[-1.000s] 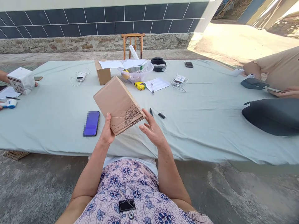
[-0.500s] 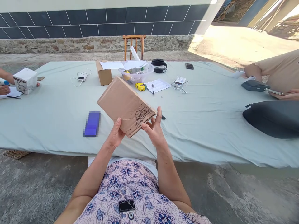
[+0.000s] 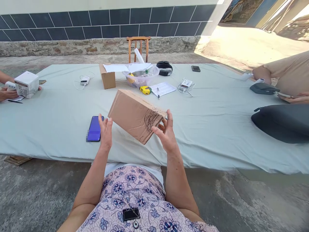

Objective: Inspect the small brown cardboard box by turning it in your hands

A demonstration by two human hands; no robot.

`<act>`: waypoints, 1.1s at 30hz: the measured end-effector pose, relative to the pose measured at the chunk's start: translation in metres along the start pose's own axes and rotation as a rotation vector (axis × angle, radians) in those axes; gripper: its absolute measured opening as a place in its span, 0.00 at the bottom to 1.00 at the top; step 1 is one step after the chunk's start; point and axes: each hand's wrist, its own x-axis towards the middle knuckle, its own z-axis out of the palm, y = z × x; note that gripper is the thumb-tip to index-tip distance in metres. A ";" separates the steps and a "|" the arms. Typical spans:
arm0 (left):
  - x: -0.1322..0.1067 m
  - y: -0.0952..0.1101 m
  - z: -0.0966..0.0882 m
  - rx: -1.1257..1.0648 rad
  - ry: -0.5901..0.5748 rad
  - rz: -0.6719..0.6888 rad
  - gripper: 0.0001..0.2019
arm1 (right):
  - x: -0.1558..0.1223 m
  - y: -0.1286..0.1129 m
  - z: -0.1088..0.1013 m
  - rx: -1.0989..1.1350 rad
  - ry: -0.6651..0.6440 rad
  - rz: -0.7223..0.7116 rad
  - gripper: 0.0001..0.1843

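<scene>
A brown cardboard box (image 3: 131, 117) with black scribbled lines at its right end is held tilted over the table. My right hand (image 3: 167, 133) grips that scribbled end, thumb on the near face and some fingers hidden behind. Off the box's left side, my left hand (image 3: 105, 132) is upright with its fingers apart, holding nothing. Close beside it on the cloth lies a phone (image 3: 95, 129) with a blue screen, part of it blurred by blocks.
Farther back are a yellow tape measure (image 3: 145, 90), a plastic basin (image 3: 140, 80), a small carton (image 3: 108, 80), a printed sheet (image 3: 164, 88) with a pen, and white devices with cables. Two people sit at the sides; the left one has a white box (image 3: 27, 84). A black case (image 3: 281, 124) lies right.
My left hand has let go of the box and moved left, opening. The box has shifted right and tipped, showing more of its upper side, still in my right hand.
</scene>
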 end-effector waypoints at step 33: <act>-0.002 -0.006 -0.002 0.106 -0.131 0.175 0.21 | -0.005 -0.020 -0.005 -0.232 -0.010 -0.062 0.46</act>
